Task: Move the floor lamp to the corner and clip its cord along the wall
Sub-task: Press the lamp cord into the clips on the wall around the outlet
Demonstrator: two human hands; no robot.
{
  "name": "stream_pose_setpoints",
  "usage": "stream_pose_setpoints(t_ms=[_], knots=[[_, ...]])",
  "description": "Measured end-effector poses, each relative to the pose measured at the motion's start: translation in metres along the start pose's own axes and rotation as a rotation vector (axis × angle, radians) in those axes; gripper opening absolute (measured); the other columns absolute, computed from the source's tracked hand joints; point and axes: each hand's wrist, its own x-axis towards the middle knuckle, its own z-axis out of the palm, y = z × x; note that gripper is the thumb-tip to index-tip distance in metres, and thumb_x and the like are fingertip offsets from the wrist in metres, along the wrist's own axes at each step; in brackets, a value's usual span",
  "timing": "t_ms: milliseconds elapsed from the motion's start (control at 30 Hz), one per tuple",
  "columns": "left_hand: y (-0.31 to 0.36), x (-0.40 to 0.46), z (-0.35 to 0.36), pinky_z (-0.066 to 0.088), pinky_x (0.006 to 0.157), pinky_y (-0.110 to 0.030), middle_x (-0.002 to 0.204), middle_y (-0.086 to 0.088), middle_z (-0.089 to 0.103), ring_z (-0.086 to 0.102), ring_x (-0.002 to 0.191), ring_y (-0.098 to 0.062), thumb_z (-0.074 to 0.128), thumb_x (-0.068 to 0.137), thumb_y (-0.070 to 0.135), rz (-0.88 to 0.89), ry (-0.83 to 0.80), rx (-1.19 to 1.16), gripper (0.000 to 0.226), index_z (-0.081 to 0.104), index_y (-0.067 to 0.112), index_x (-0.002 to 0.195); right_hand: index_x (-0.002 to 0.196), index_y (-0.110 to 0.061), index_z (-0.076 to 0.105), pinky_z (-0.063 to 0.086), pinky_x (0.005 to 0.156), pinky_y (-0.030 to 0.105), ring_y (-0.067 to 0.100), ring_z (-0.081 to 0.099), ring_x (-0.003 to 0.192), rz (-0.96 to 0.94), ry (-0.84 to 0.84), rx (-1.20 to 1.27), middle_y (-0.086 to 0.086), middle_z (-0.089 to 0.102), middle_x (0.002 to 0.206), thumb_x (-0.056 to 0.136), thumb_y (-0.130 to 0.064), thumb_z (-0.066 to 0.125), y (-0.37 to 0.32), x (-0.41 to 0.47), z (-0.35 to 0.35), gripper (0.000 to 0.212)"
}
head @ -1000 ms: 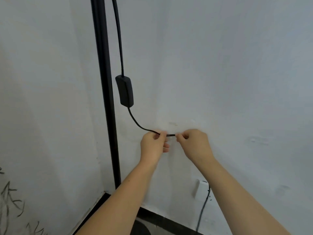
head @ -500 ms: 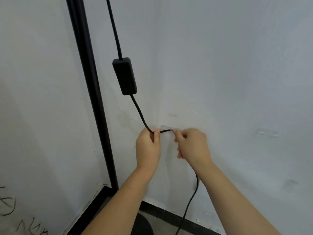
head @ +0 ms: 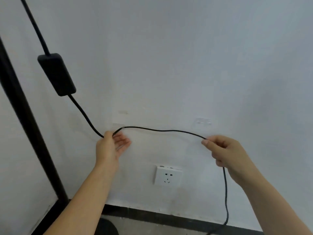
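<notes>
Our right hand [head: 227,151] pinches the black cord [head: 162,130] in its fingers [head: 205,142]. Our left hand [head: 110,146], fingers loosely spread, rests against it beside the clear wall clip [head: 118,127].

lamp pole [head: 22,106]: top and foot cut off, left of left hand [head: 110,148] | cord [head: 162,130]: hidden inside right hand [head: 225,151], end cut off below | clip [head: 118,127]: clear, too faint to tell
</notes>
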Motion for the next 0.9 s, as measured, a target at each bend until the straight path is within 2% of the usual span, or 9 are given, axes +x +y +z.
stream_pose_setpoints(t_ms=[67,133,233,333,400,467,633,800,900], knots=[[-0.001,0.001,-0.002,0.059,0.054,-0.028,0.053,-0.003,0.062,0.062,0.051,-0.015,0.045,0.090,0.017,-0.016,-0.050,-0.037,0.025,0.061,0.007,0.074,0.068,-0.021,0.072,0.028,0.038,0.011,0.001,0.037,0.040,-0.108,0.150,-0.010,-0.017,0.047,0.046,0.084,-0.020,0.070,-0.009,-0.001,-0.012,0.016],[-0.002,0.001,-0.003,0.060,0.059,-0.029,0.051,0.001,0.064,0.063,0.052,-0.013,0.050,0.093,0.025,0.000,-0.082,-0.039,0.027,0.062,0.008,0.076,0.072,-0.025,0.072,0.032,0.045,0.008,-0.003,0.047,0.043,-0.201,0.217,-0.048,-0.022,0.056,0.047,0.085,-0.021,0.069,-0.018,0.002,-0.015,0.014],[0.001,0.003,-0.005,0.061,0.062,-0.029,0.052,0.004,0.065,0.064,0.052,-0.011,0.053,0.093,0.029,0.034,-0.107,-0.007,0.027,0.064,0.008,0.079,0.070,-0.028,0.069,0.037,0.058,0.016,-0.006,0.052,0.055,-0.265,0.291,-0.152,-0.022,0.062,0.055,0.086,-0.026,0.068,-0.026,0.011,-0.012,0.016],[0.003,0.005,-0.008,0.060,0.059,-0.027,0.052,0.005,0.066,0.064,0.052,-0.010,0.052,0.094,0.026,0.046,-0.116,0.037,0.026,0.064,0.007,0.081,0.068,-0.022,0.068,0.035,0.057,0.021,-0.001,0.048,0.052,-0.252,0.328,-0.271,-0.018,0.053,0.048,0.086,-0.030,0.067,-0.027,0.020,-0.012,0.019],[0.003,0.006,-0.009,0.059,0.057,-0.027,0.053,0.004,0.066,0.064,0.051,-0.010,0.052,0.094,0.025,0.059,-0.124,0.070,0.026,0.065,0.007,0.082,0.069,-0.016,0.069,0.033,0.053,0.022,0.003,0.043,0.045,-0.220,0.308,-0.319,-0.015,0.047,0.043,0.086,-0.032,0.066,-0.025,0.022,-0.014,0.023],[0.003,0.006,-0.010,0.059,0.057,-0.027,0.053,0.004,0.066,0.064,0.051,-0.011,0.052,0.094,0.025,0.073,-0.131,0.099,0.025,0.065,0.007,0.082,0.070,-0.015,0.071,0.033,0.047,0.020,0.005,0.039,0.039,-0.169,0.241,-0.309,-0.011,0.047,0.048,0.085,-0.033,0.066,-0.021,0.022,-0.016,0.024],[0.004,0.007,-0.011,0.058,0.055,-0.026,0.053,0.005,0.065,0.063,0.050,-0.011,0.053,0.094,0.026,0.114,-0.155,0.177,0.024,0.064,0.009,0.082,0.071,-0.016,0.073,0.032,0.034,0.013,0.007,0.042,0.032,-0.008,0.083,-0.102,-0.012,0.052,0.046,0.087,-0.033,0.065,-0.021,0.019,-0.020,0.024],[0.006,0.007,-0.007,0.057,0.051,-0.024,0.049,0.007,0.063,0.060,0.046,-0.009,0.052,0.094,0.028,0.112,-0.155,0.223,0.026,0.062,0.010,0.079,0.073,-0.009,0.071,0.050,0.042,0.017,0.011,0.060,0.040,0.092,0.029,-0.045,-0.006,0.060,0.045,0.089,-0.038,0.063,-0.016,0.021,-0.019,0.034],[0.005,0.007,-0.007,0.057,0.051,-0.024,0.049,0.007,0.063,0.060,0.046,-0.009,0.050,0.095,0.029,0.118,-0.168,0.246,0.028,0.062,0.009,0.078,0.079,-0.011,0.073,0.052,0.051,0.019,0.013,0.055,0.046,0.077,-0.065,-0.035,-0.005,0.056,0.050,0.093,-0.031,0.056,0.005,0.007,-0.039,0.030]])
